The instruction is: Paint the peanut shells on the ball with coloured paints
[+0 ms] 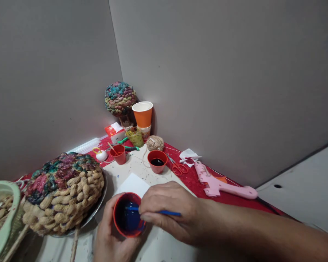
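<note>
My left hand [112, 233] is wrapped round a red cup [115, 218] at the lower middle, which holds dark blue liquid [132, 218]. Above the cup's right side, my right hand [166, 209] pinches a blue stick [171, 213], perhaps a brush; its far end dips into the liquid. Left of the cup rests a dome covered in peanut shells [71, 196], painted pink, teal and dark on its upper left, bare elsewhere. Under it shows the rim of a metal bowl [101, 203]. White paper [132, 183] lies behind the cup.
A green basket of peanuts [15, 214] stands far left. Behind are a red cup of dark liquid [157, 162], a smaller red cup [118, 154], twine [155, 143], orange cup [142, 114] and painted ball [120, 98]. Scissors [177, 168] and a pink glue gun [221, 185] lie right.
</note>
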Motion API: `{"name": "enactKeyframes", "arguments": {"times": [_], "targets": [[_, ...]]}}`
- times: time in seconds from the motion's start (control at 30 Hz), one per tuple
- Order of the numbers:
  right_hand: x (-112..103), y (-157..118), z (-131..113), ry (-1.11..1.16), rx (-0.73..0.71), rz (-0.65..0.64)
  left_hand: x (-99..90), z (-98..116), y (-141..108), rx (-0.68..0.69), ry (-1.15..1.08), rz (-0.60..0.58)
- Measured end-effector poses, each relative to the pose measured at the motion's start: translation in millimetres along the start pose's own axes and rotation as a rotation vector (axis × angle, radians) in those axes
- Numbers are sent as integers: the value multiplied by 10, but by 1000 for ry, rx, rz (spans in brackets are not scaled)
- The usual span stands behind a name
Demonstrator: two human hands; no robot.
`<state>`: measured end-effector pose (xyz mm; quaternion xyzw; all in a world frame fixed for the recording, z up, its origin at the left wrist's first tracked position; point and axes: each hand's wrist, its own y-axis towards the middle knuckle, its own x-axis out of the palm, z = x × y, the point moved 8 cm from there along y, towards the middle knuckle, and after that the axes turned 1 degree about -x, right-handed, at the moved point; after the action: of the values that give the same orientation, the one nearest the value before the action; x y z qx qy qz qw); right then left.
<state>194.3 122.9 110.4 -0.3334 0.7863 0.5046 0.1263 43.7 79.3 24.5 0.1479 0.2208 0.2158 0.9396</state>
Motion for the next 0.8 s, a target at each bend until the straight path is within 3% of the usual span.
{"name": "enactKeyframes", "arguments": {"times": [0.1,0.23,0.43,0.6,0.8], "targets": [[-4,6,74,-22,72,-28,23,66,32,-35,-31,7],[-44,23,58,67,63,-7,60,119,45,-60,-66,-2],[20,18,158,105,176,-58,101,53,12,-118,-92,-17],[-40,35,150,85,115,28,84,13,15,-106,-88,-20],[37,33,189,112,181,-75,96,-38,25,-85,-54,-76]]}}
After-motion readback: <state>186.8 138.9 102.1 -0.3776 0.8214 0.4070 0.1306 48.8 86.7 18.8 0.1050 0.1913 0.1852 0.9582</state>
